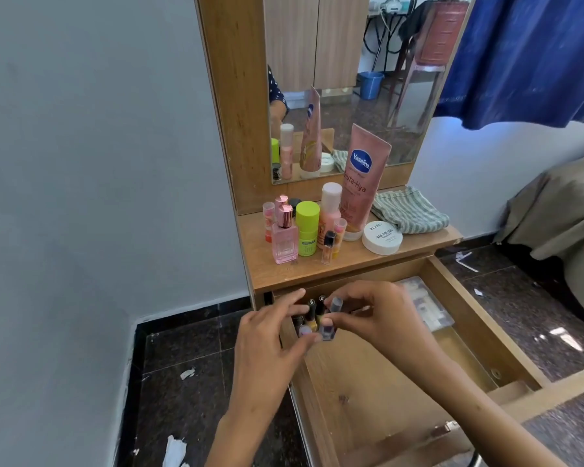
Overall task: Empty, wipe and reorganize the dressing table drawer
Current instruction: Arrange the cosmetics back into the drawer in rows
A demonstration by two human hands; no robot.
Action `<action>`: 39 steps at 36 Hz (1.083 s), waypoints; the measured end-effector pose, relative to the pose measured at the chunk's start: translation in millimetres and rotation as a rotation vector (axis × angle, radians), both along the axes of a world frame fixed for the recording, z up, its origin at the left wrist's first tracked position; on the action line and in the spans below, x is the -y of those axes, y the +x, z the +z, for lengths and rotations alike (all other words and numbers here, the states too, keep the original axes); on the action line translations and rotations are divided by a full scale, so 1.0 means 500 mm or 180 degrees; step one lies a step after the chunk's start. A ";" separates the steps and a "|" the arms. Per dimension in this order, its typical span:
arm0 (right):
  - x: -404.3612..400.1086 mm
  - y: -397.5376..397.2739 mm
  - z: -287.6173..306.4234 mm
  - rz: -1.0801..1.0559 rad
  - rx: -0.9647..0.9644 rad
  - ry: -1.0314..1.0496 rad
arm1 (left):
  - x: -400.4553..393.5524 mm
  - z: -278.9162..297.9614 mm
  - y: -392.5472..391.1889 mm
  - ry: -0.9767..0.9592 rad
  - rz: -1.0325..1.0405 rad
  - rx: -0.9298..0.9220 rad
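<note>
Now the small bottles (pixel 312 315) stand upright in a tight group at the back left corner of the open drawer (pixel 378 392), with their long axes vertical and their dark caps up. Both hands are at this group. The right hand (pixel 378 318) comes from the right side and pinches one bottle (pixel 331 320) with a greyish cap between thumb and fingers; this bottle is tilted a little, at the right edge of the group. The left hand (pixel 273 335) comes from the left, its fingers half curled around the group, its thumb tip touching a small bottle with a pale cap (pixel 305 330) at the front; I cannot tell if it truly grips one. So the group lies between the two hands, and both are equally near.

The drawer floor in front of the bottles is bare wood, and a clear box (pixel 425 305) sits at the back right of the drawer, apart from the bottles. I judge the reorganizing is in progress.

On the table top (pixel 351 261) above, more things wait: a perfume bottle (pixel 285 237), a green stick (pixel 307 229), a pink tube (pixel 363 176), a white jar (pixel 382 237) and a striped cloth (pixel 408 210).
</note>
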State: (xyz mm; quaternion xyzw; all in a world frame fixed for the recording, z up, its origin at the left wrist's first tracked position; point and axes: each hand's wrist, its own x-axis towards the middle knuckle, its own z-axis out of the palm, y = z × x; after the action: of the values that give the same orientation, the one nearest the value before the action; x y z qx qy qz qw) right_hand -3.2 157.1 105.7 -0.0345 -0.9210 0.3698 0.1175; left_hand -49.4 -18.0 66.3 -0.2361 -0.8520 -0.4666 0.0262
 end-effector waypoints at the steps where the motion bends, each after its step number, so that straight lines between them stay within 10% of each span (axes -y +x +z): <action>1: -0.007 0.000 -0.006 -0.0121 0.0098 0.0117 | 0.005 0.000 -0.004 -0.0140 0.0044 -0.0117; 11: 0.011 -0.036 -0.072 -0.0192 0.1077 0.0763 | 0.003 -0.004 -0.030 -0.1246 0.0074 -0.0587; 39: -0.015 -0.046 -0.016 -0.0491 0.0300 0.0454 | -0.033 -0.017 -0.053 -0.1343 -0.0545 -0.0697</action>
State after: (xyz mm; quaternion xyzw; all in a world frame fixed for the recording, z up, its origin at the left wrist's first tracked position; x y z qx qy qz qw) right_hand -26.2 164.7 97.6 -0.1142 -0.9441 0.2912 0.1043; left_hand -75.9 -1.6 57.9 -0.3567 -0.8995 -0.2507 0.0289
